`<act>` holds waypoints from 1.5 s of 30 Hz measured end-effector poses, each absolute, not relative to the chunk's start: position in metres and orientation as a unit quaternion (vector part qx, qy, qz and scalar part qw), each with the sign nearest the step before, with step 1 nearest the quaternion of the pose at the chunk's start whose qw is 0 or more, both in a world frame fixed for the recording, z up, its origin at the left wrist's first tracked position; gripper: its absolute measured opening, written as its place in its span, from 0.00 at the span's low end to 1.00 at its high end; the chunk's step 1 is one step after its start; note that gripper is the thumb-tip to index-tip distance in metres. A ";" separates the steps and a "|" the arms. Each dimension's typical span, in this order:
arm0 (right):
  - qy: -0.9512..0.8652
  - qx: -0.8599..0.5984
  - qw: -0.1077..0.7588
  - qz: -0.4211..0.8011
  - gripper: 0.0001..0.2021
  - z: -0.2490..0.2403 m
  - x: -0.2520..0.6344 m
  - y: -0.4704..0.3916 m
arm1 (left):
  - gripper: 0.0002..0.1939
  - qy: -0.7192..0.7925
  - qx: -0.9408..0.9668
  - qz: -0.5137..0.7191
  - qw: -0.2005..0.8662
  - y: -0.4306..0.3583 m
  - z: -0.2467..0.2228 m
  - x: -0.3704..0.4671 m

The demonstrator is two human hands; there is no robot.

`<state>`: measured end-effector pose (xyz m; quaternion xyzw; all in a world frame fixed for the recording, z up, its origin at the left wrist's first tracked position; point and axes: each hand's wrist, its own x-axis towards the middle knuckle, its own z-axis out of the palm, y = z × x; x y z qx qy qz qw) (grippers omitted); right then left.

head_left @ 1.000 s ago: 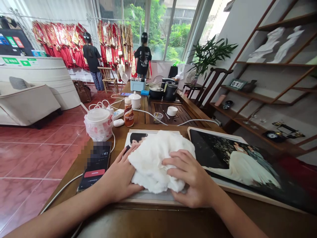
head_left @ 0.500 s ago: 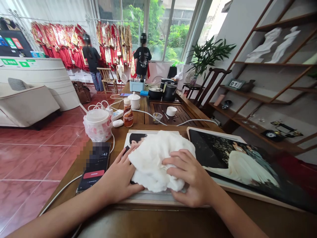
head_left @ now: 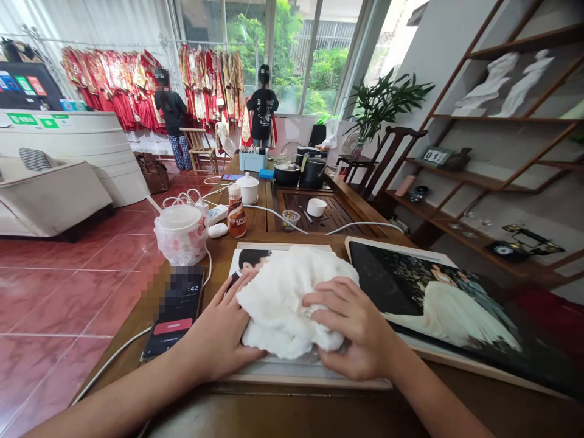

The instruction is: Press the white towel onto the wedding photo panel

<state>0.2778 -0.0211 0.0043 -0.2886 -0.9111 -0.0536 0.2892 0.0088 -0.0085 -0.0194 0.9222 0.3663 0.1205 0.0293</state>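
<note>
A bunched white cloth (head_left: 287, 298) covers most of a framed photo (head_left: 250, 260) lying on the wooden table. Only the photo's upper left part, with a dark-haired head, and its pale lower border show. My right hand (head_left: 356, 325) has its fingers curled into the cloth's right side, gripping it. On the left edge of the photo rests my left hand (head_left: 223, 334), fingers stretched and apart, its thumb along the cloth's lower edge. A second framed photo (head_left: 456, 304), with a wide white dress on a dark background, lies to the right of my right hand.
A phone (head_left: 176, 316) with a cable lies left of my left hand. Beyond it stand a plastic-wrapped tub (head_left: 181, 234), a Nescafé bottle (head_left: 236, 213) and a white lidded pot (head_left: 249, 188). A white cup (head_left: 316, 207) sits on the tea tray (head_left: 337, 222). Two people stand by hanging red garments.
The whole view has shifted slightly downward in the frame. My right hand and the cloth keep nearly the same place on the photo, and my left hand stays at its left edge.
</note>
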 end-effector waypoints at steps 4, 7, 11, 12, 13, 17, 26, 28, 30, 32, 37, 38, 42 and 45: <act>-0.891 -0.338 0.288 -0.090 0.08 0.004 0.282 -0.016 | 0.40 0.384 0.911 0.146 0.031 -0.007 -0.016 0.011; -0.908 -0.309 0.276 -0.058 0.11 0.004 0.280 -0.018 | 0.41 0.377 0.915 0.140 0.031 -0.006 -0.015 0.011; -0.915 -0.287 0.281 -0.047 0.13 0.004 0.280 -0.016 | 0.45 0.378 0.918 0.119 0.036 -0.003 -0.014 0.009; -0.911 -0.294 0.283 -0.058 0.13 0.004 0.281 -0.014 | 0.44 0.383 0.916 0.117 0.036 -0.003 -0.013 0.009; -0.907 -0.303 0.283 -0.068 0.13 0.004 0.282 -0.012 | 0.41 0.388 0.913 0.118 0.035 -0.002 -0.012 0.009; -0.907 -0.315 0.268 -0.076 0.13 0.004 0.283 -0.010 | 0.39 0.391 0.912 0.124 0.031 -0.001 -0.011 0.011; -0.901 -0.299 0.310 -0.046 0.32 0.010 0.289 -0.017 | 0.38 0.382 0.917 0.105 0.042 -0.002 -0.010 0.013; -0.906 -0.336 0.251 -0.057 0.40 0.012 0.288 -0.016 | 0.37 0.380 0.918 0.104 0.040 -0.003 -0.009 0.013; -0.913 -0.363 0.181 -0.055 0.47 0.012 0.287 -0.013 | 0.37 0.378 0.919 0.105 0.037 -0.004 -0.009 0.012; -0.911 -0.385 0.139 -0.047 0.48 0.012 0.288 -0.010 | 0.39 0.380 0.918 0.111 0.029 -0.005 -0.009 0.012; -0.884 -0.446 0.135 -0.042 0.45 0.010 0.293 -0.007 | 0.37 0.381 0.916 0.126 0.016 -0.005 -0.010 0.014; -0.885 -0.444 0.135 -0.041 0.46 0.010 0.293 -0.007 | 0.37 0.380 0.916 0.126 0.016 -0.004 -0.010 0.014; -0.911 -0.391 0.127 -0.026 0.46 0.006 0.290 -0.008 | 0.39 0.373 0.920 0.116 0.017 -0.003 -0.015 0.012; -0.917 -0.375 0.135 -0.021 0.44 0.003 0.291 -0.005 | 0.40 0.367 0.924 0.107 0.020 -0.002 -0.017 0.012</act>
